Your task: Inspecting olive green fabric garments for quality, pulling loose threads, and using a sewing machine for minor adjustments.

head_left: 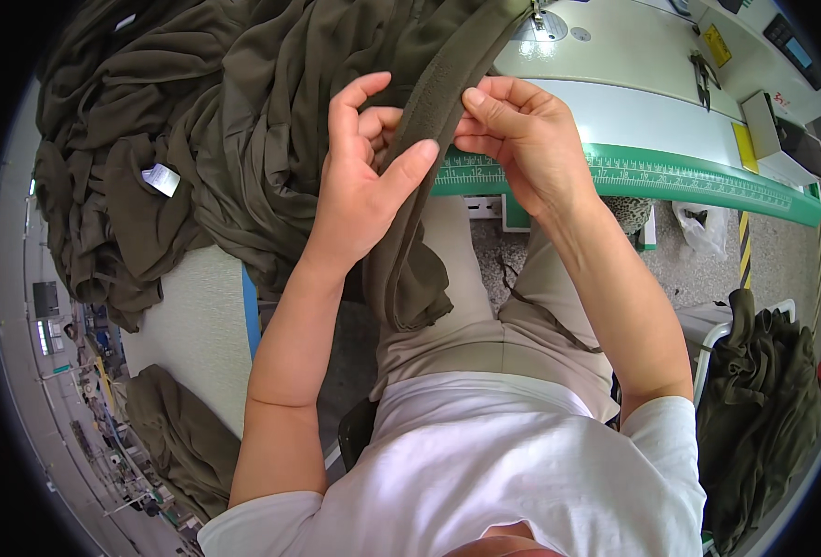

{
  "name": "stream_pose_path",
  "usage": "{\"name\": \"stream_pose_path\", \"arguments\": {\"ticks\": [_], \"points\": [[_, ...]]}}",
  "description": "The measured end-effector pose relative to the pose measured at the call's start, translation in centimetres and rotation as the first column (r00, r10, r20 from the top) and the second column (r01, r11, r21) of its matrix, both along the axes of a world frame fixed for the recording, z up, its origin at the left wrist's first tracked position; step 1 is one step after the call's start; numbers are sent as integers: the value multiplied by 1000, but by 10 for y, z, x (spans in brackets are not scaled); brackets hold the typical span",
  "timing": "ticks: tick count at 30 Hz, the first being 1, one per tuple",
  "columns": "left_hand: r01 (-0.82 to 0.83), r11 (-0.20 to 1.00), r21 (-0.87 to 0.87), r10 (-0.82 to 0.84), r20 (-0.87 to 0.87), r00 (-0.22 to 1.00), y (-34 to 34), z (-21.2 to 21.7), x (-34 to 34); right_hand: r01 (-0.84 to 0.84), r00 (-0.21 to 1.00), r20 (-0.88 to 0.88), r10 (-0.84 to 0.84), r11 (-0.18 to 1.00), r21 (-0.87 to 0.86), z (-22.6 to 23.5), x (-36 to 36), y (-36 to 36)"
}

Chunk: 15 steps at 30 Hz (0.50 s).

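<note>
A long dark olive fabric band (432, 93), folded along its length, runs down from the sewing machine's needle plate (542, 26) and drapes over my lap. My right hand (527, 139) pinches the band's right edge between thumb and fingers. On the other side, my left hand (359, 176) is open, its fingers spread and curved. Its thumb lies against the band's left edge. More of the same olive cloth (271, 102) is heaped to the left of the band, with a small white label (161, 179) showing on it.
A green ruler strip (689, 176) edges the white machine table. Small snips (704, 79) and an open white box (782, 139) are at the far right. Olive garments hang over a white-framed cart (754, 399) at the right. Another olive piece (183, 436) lies at lower left, by a pale side table (192, 325).
</note>
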<state>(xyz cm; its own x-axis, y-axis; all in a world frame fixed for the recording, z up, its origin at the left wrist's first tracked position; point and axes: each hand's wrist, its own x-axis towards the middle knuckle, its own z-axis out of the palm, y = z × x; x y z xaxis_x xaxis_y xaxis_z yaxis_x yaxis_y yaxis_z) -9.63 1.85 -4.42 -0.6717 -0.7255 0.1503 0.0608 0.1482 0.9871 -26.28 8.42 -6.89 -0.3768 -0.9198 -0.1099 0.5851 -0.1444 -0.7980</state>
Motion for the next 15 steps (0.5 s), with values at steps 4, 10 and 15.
{"name": "stream_pose_path", "arguments": {"ticks": [4,10,15], "points": [[1,1000,-18,-2,-47,999,-8,0,-7,-12,999,-53,12,1000,0,3,3,2],[49,992,114,-31,-157,987,-11,-2,-6,-76,997,5,76,997,6,4,-6,7],[78,978,195,-70,-47,996,-8,2,-4,-123,991,-46,124,992,11,0,-2,8]]}}
